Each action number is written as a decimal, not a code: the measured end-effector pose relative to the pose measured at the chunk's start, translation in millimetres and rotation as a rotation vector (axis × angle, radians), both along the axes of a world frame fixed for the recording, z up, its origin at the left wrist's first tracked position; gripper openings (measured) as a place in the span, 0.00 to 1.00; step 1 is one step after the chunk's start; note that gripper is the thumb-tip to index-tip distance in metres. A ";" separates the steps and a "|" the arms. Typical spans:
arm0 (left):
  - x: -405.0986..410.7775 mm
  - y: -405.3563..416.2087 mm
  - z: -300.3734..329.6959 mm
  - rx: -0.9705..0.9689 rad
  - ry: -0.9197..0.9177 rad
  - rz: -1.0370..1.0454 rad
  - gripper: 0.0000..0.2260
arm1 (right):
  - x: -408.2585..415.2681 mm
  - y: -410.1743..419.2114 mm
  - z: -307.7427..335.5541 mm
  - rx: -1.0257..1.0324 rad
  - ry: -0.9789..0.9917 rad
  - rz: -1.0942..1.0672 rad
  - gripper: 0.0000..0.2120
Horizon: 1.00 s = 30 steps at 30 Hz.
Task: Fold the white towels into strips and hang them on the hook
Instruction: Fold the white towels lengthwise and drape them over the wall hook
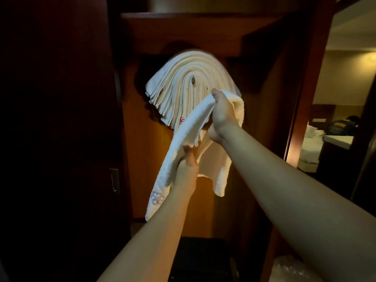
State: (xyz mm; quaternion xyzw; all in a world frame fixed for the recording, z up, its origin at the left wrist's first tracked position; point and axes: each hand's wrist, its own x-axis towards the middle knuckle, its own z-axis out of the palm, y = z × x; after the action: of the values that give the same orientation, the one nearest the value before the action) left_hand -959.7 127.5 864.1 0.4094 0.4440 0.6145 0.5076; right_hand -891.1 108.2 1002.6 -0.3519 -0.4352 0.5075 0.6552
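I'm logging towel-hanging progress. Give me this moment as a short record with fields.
held item: folded white towel strip
left hand: grips the strip's lower part
right hand: grips its upper part, raised beside the hook
hook: on the wooden panel, already bearing a thick stack of hung towels
status: held strip not yet on the hook

White towel (189, 127) with grey embroidered emblem; cream-white hung towels (183, 82), one with red mark; reddish-brown wood panel (146, 159)
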 end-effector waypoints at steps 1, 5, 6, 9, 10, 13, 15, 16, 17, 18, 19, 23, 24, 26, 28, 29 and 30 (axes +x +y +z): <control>0.9 -3.5 2.8 0.040 -0.055 0.021 0.40 | 4.6 1.8 -2.4 0.020 -0.001 -0.016 0.33; -12.6 -25.5 27.2 0.134 -0.444 0.212 0.42 | 23.6 17.0 -18.8 0.052 -0.145 -0.104 0.31; -17.9 -26.6 36.3 0.147 -0.539 0.262 0.32 | 26.8 24.3 -23.7 0.062 -0.167 -0.129 0.31; -38.8 -14.6 58.2 0.086 -0.639 0.396 0.12 | 36.6 46.8 -34.8 0.045 -0.226 -0.191 0.33; -45.3 -8.2 65.8 0.084 -0.613 0.402 0.09 | 40.1 54.7 -36.2 0.039 -0.215 -0.203 0.33; -64.8 11.4 86.6 0.153 -0.492 0.359 0.06 | 50.1 77.4 -35.5 0.027 -0.173 -0.218 0.33; -79.1 27.9 99.4 0.190 -0.384 0.335 0.09 | 54.2 90.3 -33.1 0.016 -0.174 -0.237 0.30; -86.9 38.2 103.7 0.196 -0.323 0.324 0.09 | 57.4 97.6 -32.1 0.017 -0.157 -0.220 0.27; -94.0 48.6 108.2 0.195 -0.254 0.323 0.09 | 58.4 100.7 -29.2 0.017 -0.137 -0.198 0.22; -100.8 59.2 112.9 0.189 -0.176 0.326 0.07 | 61.4 107.0 -27.7 0.017 -0.128 -0.183 0.18; -108.5 67.2 116.7 0.187 -0.093 0.328 0.07 | 62.6 109.2 -25.7 0.021 -0.140 -0.183 0.17; -143.9 103.2 134.6 0.258 0.161 0.224 0.20 | 73.8 136.0 -18.1 0.010 -0.281 -0.252 0.38; -147.8 112.9 143.2 0.249 0.199 0.193 0.26 | 74.6 143.3 -13.7 0.020 -0.307 -0.255 0.40; -157.5 135.2 160.4 0.218 0.253 0.192 0.29 | 71.2 151.7 -2.8 0.062 -0.431 -0.261 0.41; -170.0 158.4 179.0 0.214 0.288 0.254 0.23 | 69.7 158.3 12.2 0.144 -0.513 -0.235 0.35; -176.1 171.8 186.7 0.225 0.267 0.244 0.23 | 70.1 160.8 21.5 0.193 -0.534 -0.226 0.31; -180.5 181.1 193.6 0.254 0.257 0.194 0.25 | 72.6 164.5 30.8 0.226 -0.542 -0.204 0.26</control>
State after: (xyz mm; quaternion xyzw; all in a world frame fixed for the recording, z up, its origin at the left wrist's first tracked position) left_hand -1140.3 308.6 1057.7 0.5004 0.4613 0.6543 0.3297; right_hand -818.5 272.8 1033.4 -0.4412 -0.6102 0.2750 0.5978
